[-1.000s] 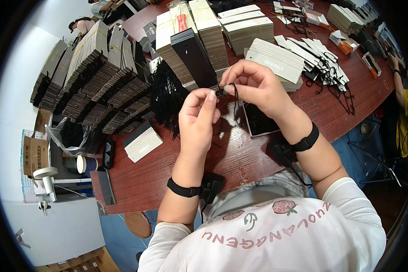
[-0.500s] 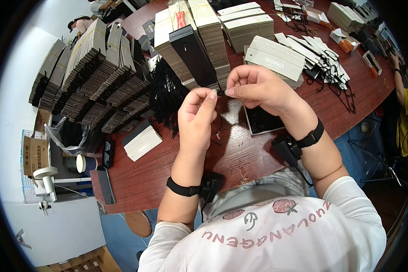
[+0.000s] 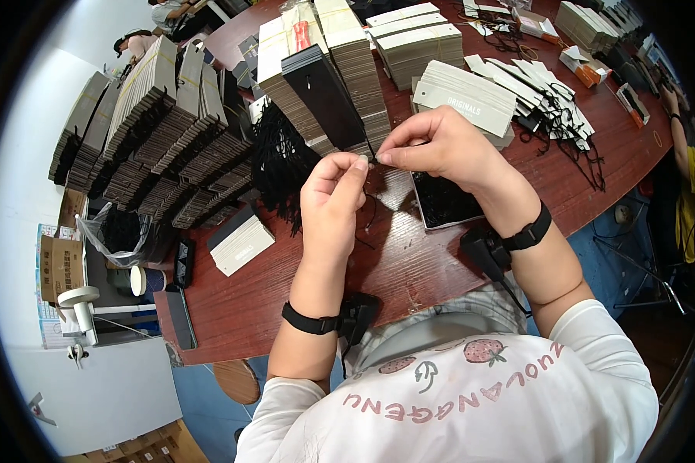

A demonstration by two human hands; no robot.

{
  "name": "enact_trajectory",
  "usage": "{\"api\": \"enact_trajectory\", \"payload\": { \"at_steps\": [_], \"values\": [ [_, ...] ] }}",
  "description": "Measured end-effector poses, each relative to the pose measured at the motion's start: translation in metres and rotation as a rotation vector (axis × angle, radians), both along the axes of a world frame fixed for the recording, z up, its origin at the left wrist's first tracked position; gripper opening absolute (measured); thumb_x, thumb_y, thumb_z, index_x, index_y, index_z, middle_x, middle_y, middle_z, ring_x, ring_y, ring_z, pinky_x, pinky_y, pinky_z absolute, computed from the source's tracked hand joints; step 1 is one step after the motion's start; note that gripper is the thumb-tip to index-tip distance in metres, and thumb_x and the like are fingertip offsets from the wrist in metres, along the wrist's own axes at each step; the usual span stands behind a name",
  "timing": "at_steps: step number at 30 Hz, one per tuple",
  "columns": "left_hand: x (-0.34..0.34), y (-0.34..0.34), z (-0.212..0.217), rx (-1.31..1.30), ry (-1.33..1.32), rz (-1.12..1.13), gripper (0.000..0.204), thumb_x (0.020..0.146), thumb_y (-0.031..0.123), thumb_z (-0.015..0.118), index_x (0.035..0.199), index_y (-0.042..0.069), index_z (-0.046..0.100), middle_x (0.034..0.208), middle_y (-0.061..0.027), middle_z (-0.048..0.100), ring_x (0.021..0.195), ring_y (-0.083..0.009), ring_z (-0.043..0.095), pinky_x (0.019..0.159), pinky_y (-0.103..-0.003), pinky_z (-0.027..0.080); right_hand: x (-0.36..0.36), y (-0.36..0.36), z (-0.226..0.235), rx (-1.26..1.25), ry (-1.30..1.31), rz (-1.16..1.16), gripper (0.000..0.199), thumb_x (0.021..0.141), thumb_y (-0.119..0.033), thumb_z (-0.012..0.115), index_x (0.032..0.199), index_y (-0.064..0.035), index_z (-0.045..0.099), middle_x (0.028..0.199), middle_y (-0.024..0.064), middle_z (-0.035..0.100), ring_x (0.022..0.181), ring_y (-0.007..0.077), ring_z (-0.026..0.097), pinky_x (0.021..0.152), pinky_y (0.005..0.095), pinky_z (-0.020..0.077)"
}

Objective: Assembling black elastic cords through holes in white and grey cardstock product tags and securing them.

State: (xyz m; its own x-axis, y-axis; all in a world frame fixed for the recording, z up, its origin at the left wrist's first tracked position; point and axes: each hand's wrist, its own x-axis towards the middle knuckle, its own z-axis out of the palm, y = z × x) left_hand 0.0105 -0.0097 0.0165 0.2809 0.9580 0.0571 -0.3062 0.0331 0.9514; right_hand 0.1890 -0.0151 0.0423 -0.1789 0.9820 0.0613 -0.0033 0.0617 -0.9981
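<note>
– Since a second ago, the black loop dangling below the right hand is gone from view, and that hand's fingertips sit a little nearer those of the left hand.

– How tight is the grip?

– Each thumb is pressed to its forefinger with hardly any gap. A short dark bit shows between the two pinches, and I take it for black cord that both hands have hold of, fingertips just apart over the table.

– So which step is it?

– Fine fingertip work, I'd judge: drawing or knotting the cord. The next move calls for two firm pinches and an even pull, since something so thin could slip.

– What can't you make out?

– The cord's course, mostly; fingers cover its ends. Whether it joins the stack of dark cards just beyond, I can't tell. Nearer in, the right hand and forearm hide part of an open box with black contents.

– And farther off?

– White tags lie tangled with their cords, too muddled to count. A co-worker's arm at the right is cut off by the dark rim.
</note>
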Motion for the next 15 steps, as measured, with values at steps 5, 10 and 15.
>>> {"api": "enact_trajectory", "payload": {
  "at_steps": [5,10,15],
  "values": [
    [-0.003,0.002,0.001,-0.131,-0.086,-0.089,0.014,0.089,0.014,0.057,0.086,0.001,0.059,0.067,0.0039,0.050,0.052,0.0006,0.035,0.044,-0.016,0.025,0.001,0.001,0.000,-0.037,-0.002,0.023,0.013,0.075,-0.010,0.070,0.084,-0.0003,0.070,0.065,-0.0001,0.060,0.057,0.0036,0.047,0.052,0.0186,0.0355],
    [0.001,0.000,-0.001,-0.043,0.017,-0.076,0.018,0.091,0.015,0.055,0.082,0.000,0.058,0.064,0.0032,0.049,0.049,-0.0004,0.033,0.042,-0.017,0.024,0.002,0.002,-0.003,0.013,0.004,0.043,0.011,0.076,-0.012,0.070,0.084,-0.0026,0.070,0.058,-0.0049,0.055,0.046,-0.0001,0.037,0.041,0.0172,0.0260],
    [0.001,-0.005,0.000,-0.006,-0.214,-0.084,0.018,0.091,0.012,0.053,0.074,0.004,0.053,0.062,0.0020,0.045,0.049,-0.0034,0.032,0.043,-0.018,0.023,0.003,0.004,-0.002,-0.001,0.037,0.089,0.008,0.078,-0.005,0.067,0.083,0.0007,0.068,0.076,0.0033,0.065,0.072,0.0070,0.057,0.066,0.0206,0.0456]
  ]
}}
